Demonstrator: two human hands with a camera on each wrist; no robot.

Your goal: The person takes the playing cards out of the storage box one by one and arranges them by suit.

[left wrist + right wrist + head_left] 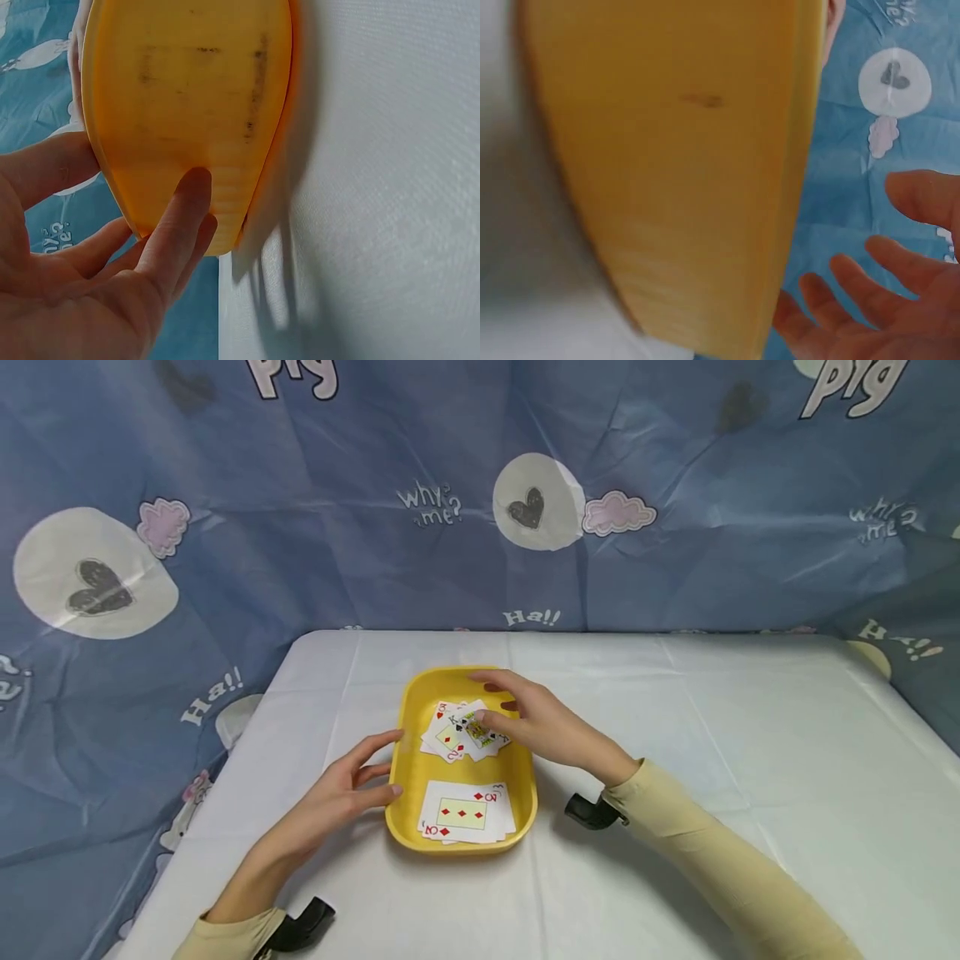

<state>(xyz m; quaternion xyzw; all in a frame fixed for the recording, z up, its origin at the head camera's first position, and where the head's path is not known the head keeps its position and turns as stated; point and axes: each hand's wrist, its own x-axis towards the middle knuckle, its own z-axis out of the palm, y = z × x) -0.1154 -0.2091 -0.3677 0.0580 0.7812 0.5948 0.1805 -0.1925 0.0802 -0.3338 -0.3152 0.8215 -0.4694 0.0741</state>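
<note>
A yellow plastic tray (461, 850) stands on the white-covered table. Toward its far end, several playing cards lie in a loose fan, a black-suited king (477, 732) on top. In the near half, a three of diamonds (463, 814) tops another small stack. My left hand (341, 795) is at the tray's left side, its fingertips against the wall and rim in the left wrist view. Reaching over the right rim, my right hand (542, 721) hovers above the fanned cards. Its fingers are spread apart, and the right wrist view shows nothing held between them.
A white cloth (675, 735) covers the table around the tray. Behind the table's far edge hangs a blue printed curtain (420, 568). Black wrist devices (592, 811) stick out below both sleeves.
</note>
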